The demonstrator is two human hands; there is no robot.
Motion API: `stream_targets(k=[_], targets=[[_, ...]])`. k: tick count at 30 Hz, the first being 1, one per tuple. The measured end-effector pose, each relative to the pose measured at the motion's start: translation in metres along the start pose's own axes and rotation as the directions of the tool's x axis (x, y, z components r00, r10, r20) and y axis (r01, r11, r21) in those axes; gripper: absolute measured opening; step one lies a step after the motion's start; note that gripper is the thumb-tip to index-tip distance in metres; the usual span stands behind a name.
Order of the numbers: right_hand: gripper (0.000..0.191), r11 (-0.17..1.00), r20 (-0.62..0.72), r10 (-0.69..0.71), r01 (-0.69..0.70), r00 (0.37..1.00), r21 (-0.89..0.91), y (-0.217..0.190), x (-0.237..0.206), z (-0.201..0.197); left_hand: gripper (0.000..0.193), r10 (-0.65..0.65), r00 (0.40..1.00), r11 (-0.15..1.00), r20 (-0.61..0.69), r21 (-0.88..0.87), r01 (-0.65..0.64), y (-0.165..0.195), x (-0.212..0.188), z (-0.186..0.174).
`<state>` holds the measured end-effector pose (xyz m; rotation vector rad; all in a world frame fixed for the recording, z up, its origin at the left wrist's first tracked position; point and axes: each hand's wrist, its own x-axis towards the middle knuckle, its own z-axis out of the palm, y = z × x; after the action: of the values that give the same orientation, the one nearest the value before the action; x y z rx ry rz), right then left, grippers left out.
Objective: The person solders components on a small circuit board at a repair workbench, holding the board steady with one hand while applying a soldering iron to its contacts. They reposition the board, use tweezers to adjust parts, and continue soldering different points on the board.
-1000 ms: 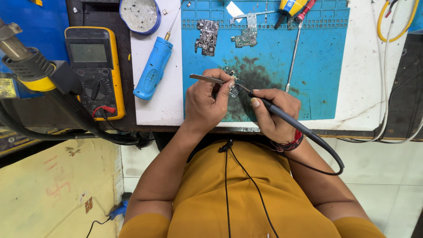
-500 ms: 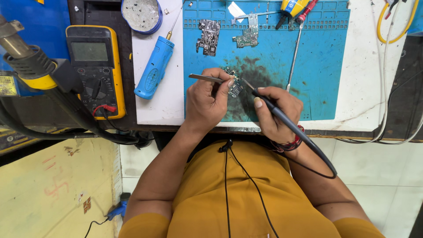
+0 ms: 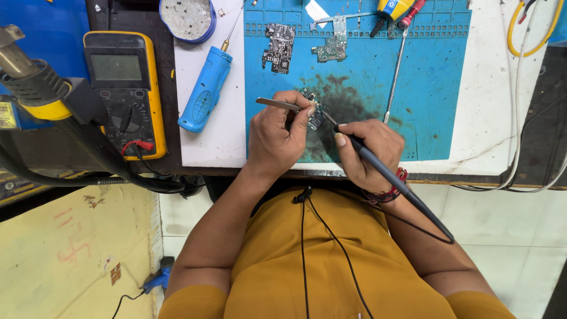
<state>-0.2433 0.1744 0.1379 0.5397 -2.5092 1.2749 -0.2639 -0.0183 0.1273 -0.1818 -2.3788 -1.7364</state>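
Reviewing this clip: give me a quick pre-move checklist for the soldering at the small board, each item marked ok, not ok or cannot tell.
1. Left hand grips the tweezers: ok.
2. Right hand grips the soldering iron like a pen: ok.
3. Iron tip at the small circuit board: ok; exact contact cannot tell.
4. Board lies on the blue mat, not on the bare bench: ok.
5. Iron cable free of the work area: ok, it trails back past the wrist.
6. Tweezer tips hold a part: cannot tell, fingers hide them.
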Motion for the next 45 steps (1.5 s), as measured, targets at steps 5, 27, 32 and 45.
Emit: stream_targets(k=[5,27,32,45], targets=[[0.009,0.999,0.015,-0.044,0.044,0.999,0.022,-0.0007,0.0040,-0.0002,0.010,-0.017,1.000,1.000,-0.003,-0.019,0.017,0.0005,-0.0006,0.0006],[0.010,0.999,0.005,-0.046,0.046,0.999,0.006,-0.0034,0.0047,0.0019,0.010,-0.011,1.000,1.000,-0.003,-0.007,0.011,-0.0009,-0.0006,-0.0011],[0.010,0.999,0.018,-0.049,0.048,0.999,0.011,-0.0042,0.0047,0.0012,0.010,-0.001,1.000,1.000,-0.010,-0.018,0.001,-0.0003,-0.0006,-0.0010],[0.011,0.998,0.020,-0.064,0.063,0.998,0.031,-0.0035,0.0061,0.0012,0.011,0.000,1.000,1.000,-0.007,-0.011,0.000,-0.0007,-0.0003,-0.0010]])
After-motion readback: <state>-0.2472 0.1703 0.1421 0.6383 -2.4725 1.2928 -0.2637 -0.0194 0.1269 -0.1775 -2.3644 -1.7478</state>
